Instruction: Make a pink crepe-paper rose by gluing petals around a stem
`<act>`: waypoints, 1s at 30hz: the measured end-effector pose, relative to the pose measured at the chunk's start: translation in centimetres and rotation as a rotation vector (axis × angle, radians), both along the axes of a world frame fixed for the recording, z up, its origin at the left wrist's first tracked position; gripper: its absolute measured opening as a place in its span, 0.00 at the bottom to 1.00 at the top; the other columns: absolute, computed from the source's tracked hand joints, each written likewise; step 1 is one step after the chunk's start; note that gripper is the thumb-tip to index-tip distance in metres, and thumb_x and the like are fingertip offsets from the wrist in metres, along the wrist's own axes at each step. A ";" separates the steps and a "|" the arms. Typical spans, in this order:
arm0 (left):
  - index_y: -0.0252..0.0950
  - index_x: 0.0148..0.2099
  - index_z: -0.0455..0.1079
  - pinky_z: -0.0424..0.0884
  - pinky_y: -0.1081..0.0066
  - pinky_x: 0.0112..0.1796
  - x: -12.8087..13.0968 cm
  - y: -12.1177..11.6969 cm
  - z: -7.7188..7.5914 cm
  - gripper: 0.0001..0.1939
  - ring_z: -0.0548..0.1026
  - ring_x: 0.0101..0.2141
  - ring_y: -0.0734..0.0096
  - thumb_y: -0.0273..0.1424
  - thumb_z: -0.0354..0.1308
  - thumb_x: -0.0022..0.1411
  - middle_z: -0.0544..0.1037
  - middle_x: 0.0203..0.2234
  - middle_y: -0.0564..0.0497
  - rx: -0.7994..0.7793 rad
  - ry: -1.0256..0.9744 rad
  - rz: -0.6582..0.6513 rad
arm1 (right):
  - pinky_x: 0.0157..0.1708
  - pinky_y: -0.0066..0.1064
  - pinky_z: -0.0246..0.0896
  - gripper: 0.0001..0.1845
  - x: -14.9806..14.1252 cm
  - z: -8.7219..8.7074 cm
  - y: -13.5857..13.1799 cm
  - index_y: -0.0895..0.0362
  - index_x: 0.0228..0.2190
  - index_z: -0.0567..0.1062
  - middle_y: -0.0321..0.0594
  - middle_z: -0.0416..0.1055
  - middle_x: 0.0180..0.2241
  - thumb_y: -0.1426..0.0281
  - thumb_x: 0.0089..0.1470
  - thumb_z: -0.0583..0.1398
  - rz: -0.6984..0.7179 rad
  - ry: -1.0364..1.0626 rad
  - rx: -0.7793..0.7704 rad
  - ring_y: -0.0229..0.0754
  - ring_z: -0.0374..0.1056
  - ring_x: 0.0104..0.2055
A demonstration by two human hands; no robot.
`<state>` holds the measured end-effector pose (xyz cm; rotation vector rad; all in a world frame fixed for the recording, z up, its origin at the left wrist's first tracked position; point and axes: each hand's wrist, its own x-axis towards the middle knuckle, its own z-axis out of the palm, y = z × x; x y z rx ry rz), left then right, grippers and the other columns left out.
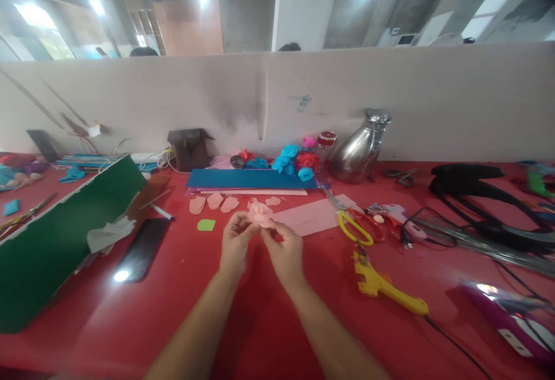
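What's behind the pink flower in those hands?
Beyond the pink flower, a blue sheet lies over paler sheets, with blue and red flowers at its right end. The spot directly behind the pink flower is covered, so I can't tell what's there.

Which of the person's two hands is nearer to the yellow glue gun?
The right hand. It is left of the yellow glue gun, not touching it, holding the right side of the pink flower; the left hand is farther away, at the flower's left side.
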<state>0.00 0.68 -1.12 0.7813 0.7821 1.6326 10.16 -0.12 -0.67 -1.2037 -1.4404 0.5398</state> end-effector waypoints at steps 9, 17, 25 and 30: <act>0.37 0.34 0.71 0.67 0.74 0.36 -0.5 0.0 0.3 0.11 0.73 0.30 0.75 0.26 0.64 0.45 0.76 0.28 0.54 0.066 0.030 -0.045 | 0.36 0.34 0.61 0.03 0.2 0.0 -0.3 0.55 0.28 0.74 0.38 0.74 0.27 0.73 0.51 0.59 -0.074 -0.188 0.268 0.42 0.67 0.32; 0.35 0.34 0.77 0.66 0.67 0.44 -0.3 -0.3 0.2 0.10 0.74 0.39 0.63 0.25 0.65 0.45 0.79 0.30 0.49 0.023 0.038 -0.102 | 0.37 0.35 0.57 0.04 0.5 0.2 -0.3 0.55 0.27 0.72 0.38 0.74 0.26 0.74 0.52 0.58 -0.146 -0.303 0.401 0.40 0.66 0.31; 0.34 0.34 0.77 0.66 0.72 0.42 0.3 -0.6 0.5 0.09 0.75 0.36 0.70 0.26 0.65 0.46 0.80 0.30 0.49 -0.039 0.012 -0.097 | 0.37 0.35 0.53 0.02 0.4 0.1 -0.2 0.56 0.28 0.74 0.37 0.75 0.26 0.73 0.51 0.60 -0.197 -0.349 0.301 0.41 0.67 0.30; 0.33 0.31 0.76 0.66 0.76 0.38 0.2 -0.4 0.3 0.06 0.74 0.30 0.76 0.27 0.65 0.47 0.79 0.27 0.50 -0.100 -0.022 -0.056 | 0.38 0.35 0.52 0.02 0.1 0.0 -0.2 0.55 0.29 0.75 0.36 0.76 0.27 0.72 0.50 0.60 -0.166 -0.359 0.214 0.41 0.67 0.32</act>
